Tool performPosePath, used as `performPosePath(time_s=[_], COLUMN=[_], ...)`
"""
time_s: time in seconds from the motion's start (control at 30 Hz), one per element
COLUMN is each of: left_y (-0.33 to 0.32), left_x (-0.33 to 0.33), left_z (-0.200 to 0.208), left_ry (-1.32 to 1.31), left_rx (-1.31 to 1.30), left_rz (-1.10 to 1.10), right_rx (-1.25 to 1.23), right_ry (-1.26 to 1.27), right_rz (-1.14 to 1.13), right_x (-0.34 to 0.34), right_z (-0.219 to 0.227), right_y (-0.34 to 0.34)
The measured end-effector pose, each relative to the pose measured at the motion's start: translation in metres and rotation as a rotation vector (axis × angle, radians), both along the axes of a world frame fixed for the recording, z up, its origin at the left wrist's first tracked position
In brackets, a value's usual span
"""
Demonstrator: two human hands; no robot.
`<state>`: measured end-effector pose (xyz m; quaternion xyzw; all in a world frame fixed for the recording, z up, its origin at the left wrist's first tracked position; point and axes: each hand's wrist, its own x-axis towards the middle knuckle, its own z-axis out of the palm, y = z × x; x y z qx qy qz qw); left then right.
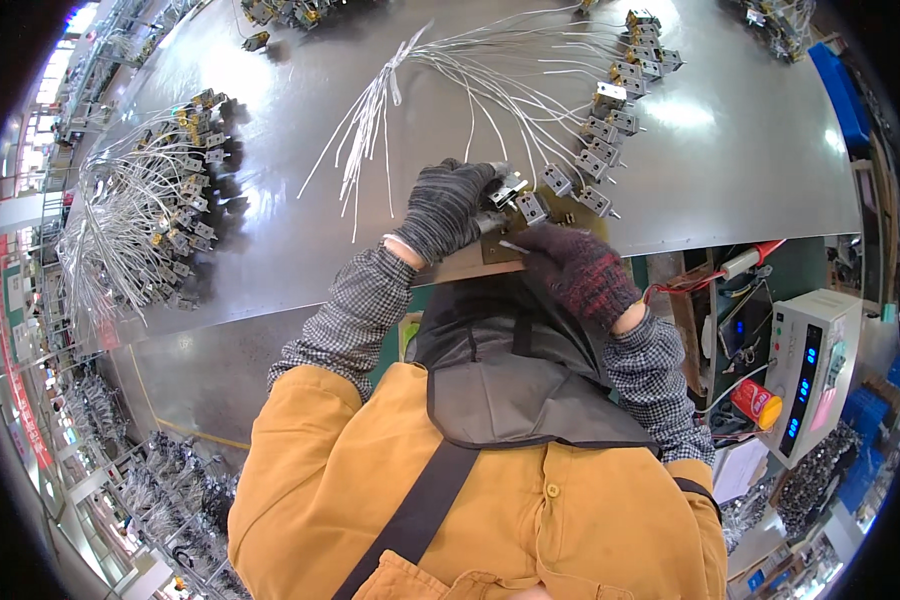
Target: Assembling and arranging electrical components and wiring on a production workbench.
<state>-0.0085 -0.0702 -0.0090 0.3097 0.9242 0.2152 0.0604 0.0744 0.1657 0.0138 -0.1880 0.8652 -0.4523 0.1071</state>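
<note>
My left hand (pixel 444 207), in a grey striped glove, pinches a small silver metal box part (pixel 508 189) between thumb and fingers. Just below and right of it, another metal box part (pixel 532 208) rests on a brownish plate (pixel 495 249) at the table's near edge. My right hand (pixel 576 272), in a dark red and black glove, is closed beside this plate. A thin pale tip (pixel 513 247) sticks out from its fingers; what it belongs to is unclear. Similar boxes (pixel 600 148) with white wires (pixel 500 95) run in rows up and right from my hands.
The wires gather in a tied bundle (pixel 395 68) on the metal table (pixel 300 200). A heap of wired parts (pixel 170 200) lies at the left. To the right stand a power supply with blue digits (pixel 810 375), a red-yellow jar (pixel 756 404) and a red-and-white handled tool (pixel 750 260).
</note>
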Motion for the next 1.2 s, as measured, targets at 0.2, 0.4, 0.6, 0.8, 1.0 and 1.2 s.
performPosePath(time_s=[0.2,0.4,0.6,0.8,1.0,1.2], left_y=[-0.004,0.015,0.006,-0.012,0.005,0.024], left_x=[0.005,0.018,0.025,0.019,0.027,0.031], left_z=[-0.004,-0.009,-0.02,-0.006,0.008,0.006], left_ry=[-0.502,-0.576,-0.267,-0.416,-0.05,0.03], left_rx=[0.762,1.659,0.882,0.475,0.305,0.266], left_rz=[0.166,0.66,0.252,0.074,-0.054,0.019], right_rx=[0.229,0.175,0.206,0.253,0.151,0.172], right_ry=[-0.022,0.046,0.089,0.046,0.019,0.171], right_rz=[-0.222,-0.222,-0.23,-0.302,-0.231,-0.179], right_x=[-0.003,-0.002,-0.006,-0.005,0.006,0.002], right_z=[0.003,-0.002,0.004,-0.001,0.007,0.049], right_y=[0.027,0.026,0.035,0.043,0.029,0.004])
